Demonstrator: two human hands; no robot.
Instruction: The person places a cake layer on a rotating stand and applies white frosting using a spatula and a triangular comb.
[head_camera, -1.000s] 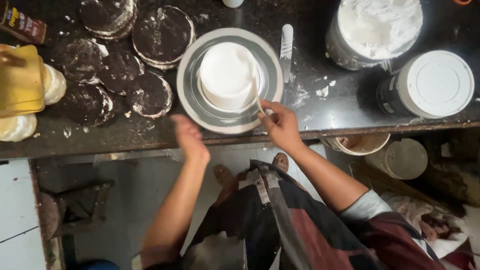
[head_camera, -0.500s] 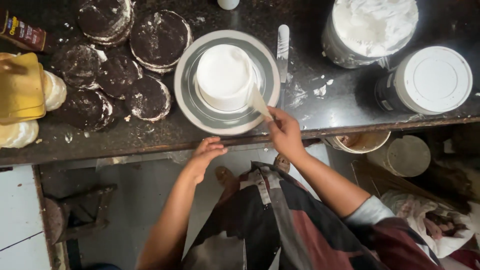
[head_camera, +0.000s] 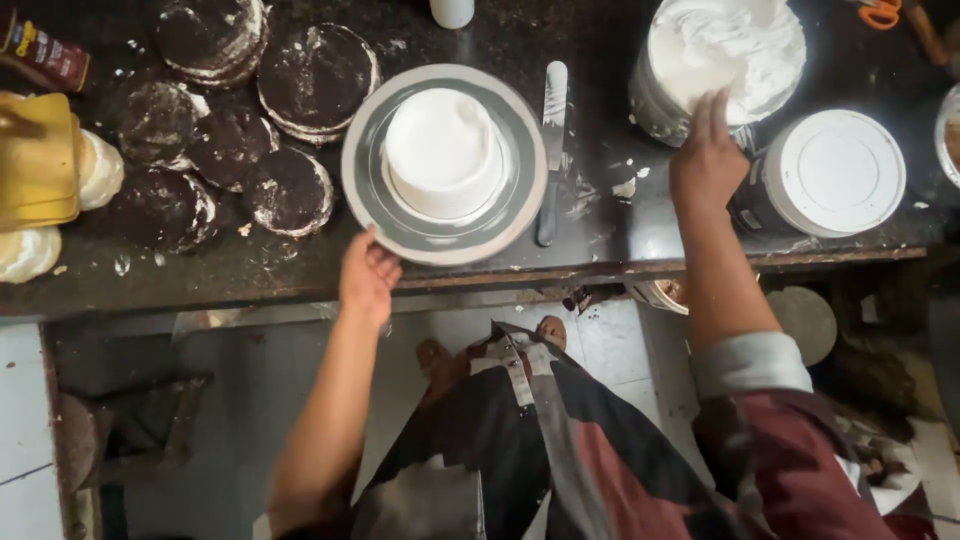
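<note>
A white frosted cake (head_camera: 443, 150) stands on a round grey turntable (head_camera: 400, 228) on a dark counter (head_camera: 250, 270). My left hand (head_camera: 368, 275) rests at the turntable's near-left rim, its fingers touching the edge. My right hand (head_camera: 708, 155) is stretched out to the right, fingers pointing into a big bucket of white cream (head_camera: 740, 45). Whether that hand holds a tool is hidden by its back. A palette knife (head_camera: 550, 150) with a cream-smeared blade lies on the counter just right of the turntable.
Several round chocolate cake layers (head_camera: 315, 75) smeared with cream lie left of the turntable. A yellow object (head_camera: 35, 160) sits at the far left. A dark tub with a white lid (head_camera: 835, 170) stands right of my right hand. Orange scissors (head_camera: 880, 12) lie at the top right.
My right hand has left the cake's side and moved right, up to the cream bucket. My left hand has come up from below the counter to the turntable's rim.
</note>
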